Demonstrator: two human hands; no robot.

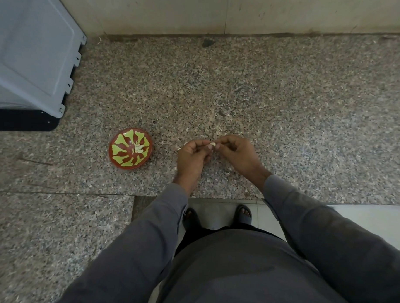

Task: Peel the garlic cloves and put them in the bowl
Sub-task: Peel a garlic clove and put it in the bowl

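Both hands (213,151) pinching garlic clove (213,144), partly hidden

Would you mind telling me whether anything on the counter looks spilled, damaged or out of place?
Nothing stands out. The bowl sits upright on the counter with pale cloves inside, and both hands, left and right, pinch one clove above the counter. One dark chip marks the stone near the wall.

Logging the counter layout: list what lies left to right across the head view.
Grey appliance → red-and-green bowl → left hand → garlic clove pinched between both hands' fingers → right hand.
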